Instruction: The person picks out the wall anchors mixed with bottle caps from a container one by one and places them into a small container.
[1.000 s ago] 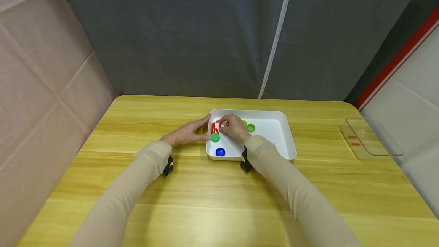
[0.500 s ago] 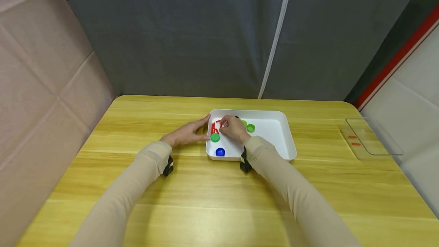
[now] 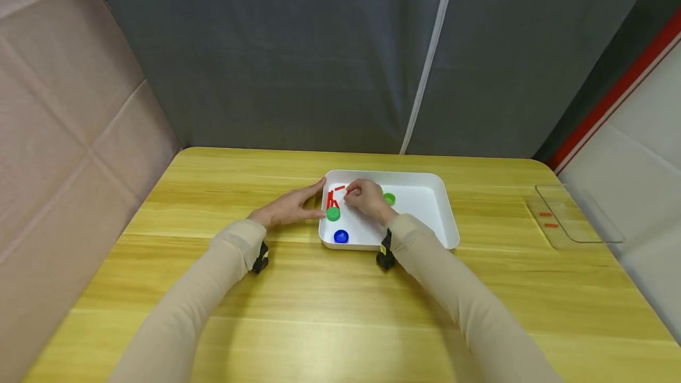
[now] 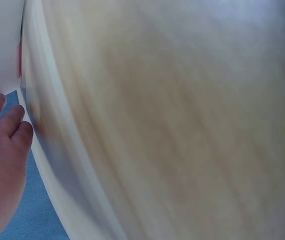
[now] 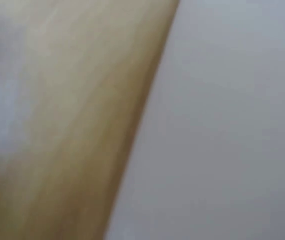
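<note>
White tray [image 3: 425,211] with red sticks [image 3: 330,201] by its left edge

The left hand [image 3: 289,206] has its fingers spread wide, with the fingertips and thumb at the tray's left edge. The right hand [image 3: 368,201] is over the tray and pinches one small red stick [image 3: 348,193]. The other red sticks lie inside, near the left edge.

A green cap [image 3: 333,214] sits just inside that edge, by the left thumb. A blue cap [image 3: 341,236] is close to the front edge. Another green cap [image 3: 389,199] is just right of the right hand, and from there smooth white floor runs to the tray's right edge.

The tray is near the back of the tabletop [image 3: 319,306], with a strip of wood behind it and much more wood in front. A wide stretch of wood lies between it and the clear box [image 3: 580,240], far right.
</note>
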The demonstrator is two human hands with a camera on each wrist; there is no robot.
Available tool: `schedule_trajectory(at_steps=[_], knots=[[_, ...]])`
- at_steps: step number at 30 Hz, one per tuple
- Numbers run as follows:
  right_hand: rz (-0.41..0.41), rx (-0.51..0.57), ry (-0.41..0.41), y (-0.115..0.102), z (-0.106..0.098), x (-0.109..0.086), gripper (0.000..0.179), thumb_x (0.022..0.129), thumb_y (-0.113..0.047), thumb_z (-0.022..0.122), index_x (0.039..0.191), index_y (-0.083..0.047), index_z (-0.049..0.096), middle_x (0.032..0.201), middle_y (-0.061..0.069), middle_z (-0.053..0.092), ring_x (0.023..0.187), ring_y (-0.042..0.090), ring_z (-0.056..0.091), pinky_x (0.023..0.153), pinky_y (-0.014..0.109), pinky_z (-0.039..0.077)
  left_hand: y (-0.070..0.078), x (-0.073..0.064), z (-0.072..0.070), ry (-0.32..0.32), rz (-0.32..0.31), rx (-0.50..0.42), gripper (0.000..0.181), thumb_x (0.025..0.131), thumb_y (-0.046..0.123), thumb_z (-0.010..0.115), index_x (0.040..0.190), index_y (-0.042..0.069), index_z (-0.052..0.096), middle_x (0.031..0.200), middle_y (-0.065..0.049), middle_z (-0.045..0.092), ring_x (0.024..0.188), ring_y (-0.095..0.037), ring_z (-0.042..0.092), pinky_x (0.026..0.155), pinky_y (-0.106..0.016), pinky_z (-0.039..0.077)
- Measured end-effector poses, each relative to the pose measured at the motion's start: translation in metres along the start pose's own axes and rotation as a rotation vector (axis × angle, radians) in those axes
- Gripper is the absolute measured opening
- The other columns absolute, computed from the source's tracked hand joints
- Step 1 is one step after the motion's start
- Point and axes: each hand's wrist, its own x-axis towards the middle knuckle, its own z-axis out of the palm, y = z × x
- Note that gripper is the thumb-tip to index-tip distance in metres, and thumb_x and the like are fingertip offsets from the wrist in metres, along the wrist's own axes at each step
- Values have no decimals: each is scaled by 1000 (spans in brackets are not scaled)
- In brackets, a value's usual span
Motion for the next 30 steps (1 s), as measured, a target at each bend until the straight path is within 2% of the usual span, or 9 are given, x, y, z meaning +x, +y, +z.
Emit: schedule_trajectory(at_steps=[5,12,16,20,25,30], knots=[[19,88,23,3,-8,-5,22,86,-10,67,105,-1,63,74,4,58,60,9,53,57,18,46,-2,1,1,3,1,2,89,86,51,62,152,31,6,158,5,8,145,-20,12,117,-44,15],[0,198,48,8,-25,-13,19,87,-9,65,103,1,62,73,5,58,62,13,53,58,21,49,-2,1,0,8,19,2,90,85,51,63,152,28,7,158,4,9,145,-20,12,117,-42,15],[7,272,73,10,-42,-18,26,88,-10,64,110,3,61,71,2,54,62,16,52,57,22,46,-1,0,0,11,18,0,91,85,52,63,152,29,7,158,4,10,145,-20,13,117,-42,15],[2,331,114,13,-65,-25,33,90,-10,62,119,5,57,74,-1,53,62,13,50,58,23,46,-2,0,-1,9,15,1,90,85,51,62,152,29,6,158,3,9,145,-21,12,117,-43,14],[-29,360,215,21,-97,-36,33,91,-10,61,119,6,55,74,-4,56,61,6,50,62,21,48,-3,0,-2,9,8,7,90,86,50,63,152,29,6,158,3,9,145,-22,12,117,-44,14],[-70,461,360,40,-132,-50,29,90,-8,61,115,5,55,68,-12,57,57,1,51,56,13,46,-3,0,-2,3,10,15,91,85,53,62,152,28,6,158,2,9,145,-22,12,117,-44,14]])
